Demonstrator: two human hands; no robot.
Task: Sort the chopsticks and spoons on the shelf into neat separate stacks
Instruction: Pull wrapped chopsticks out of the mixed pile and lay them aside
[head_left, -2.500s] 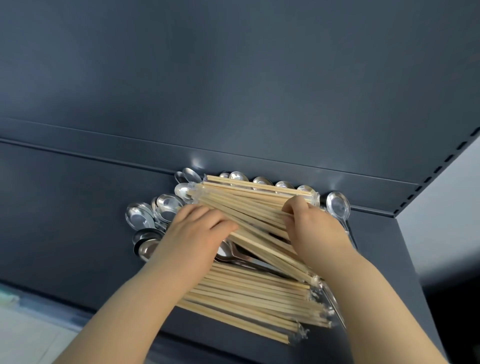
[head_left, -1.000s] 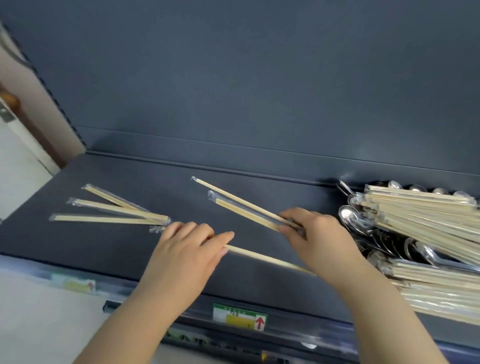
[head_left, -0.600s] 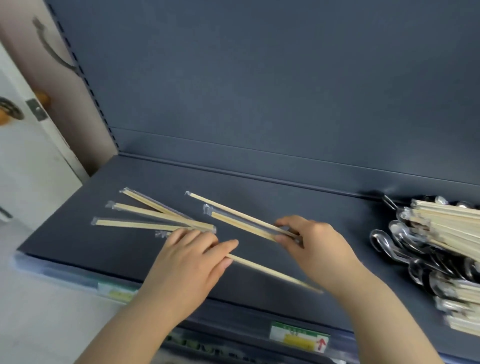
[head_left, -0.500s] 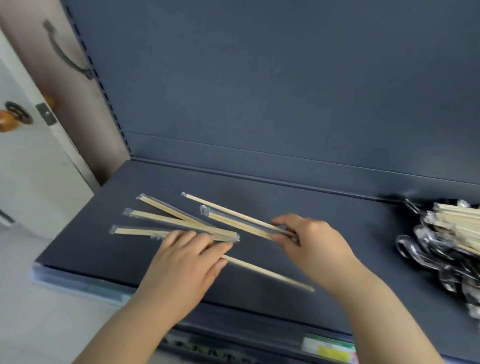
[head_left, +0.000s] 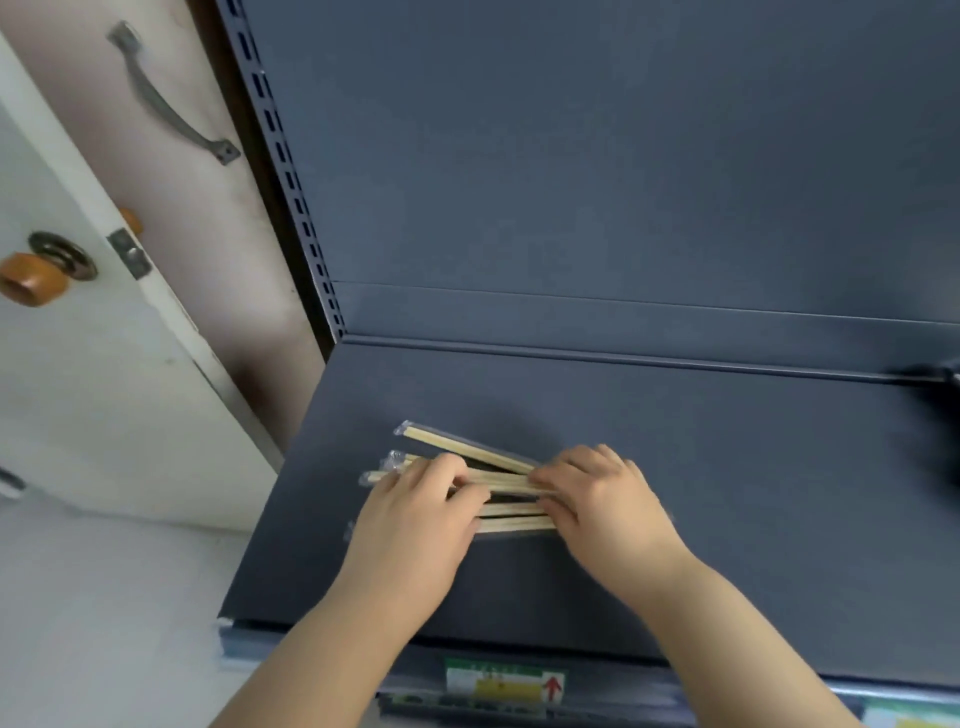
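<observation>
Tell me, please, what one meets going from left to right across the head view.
Orange door knob → grey door handle → slotted shelf upright → left hand → right hand; the chopsticks span both hands.

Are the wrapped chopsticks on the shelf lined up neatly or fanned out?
Partly fanned. Between the left hand and right hand the chopsticks lie close together, but the rearmost one angles away at its left end.

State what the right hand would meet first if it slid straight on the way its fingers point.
The right hand points left along the chopsticks it touches, so it would probably meet the left hand first, at its fingertips.
</observation>
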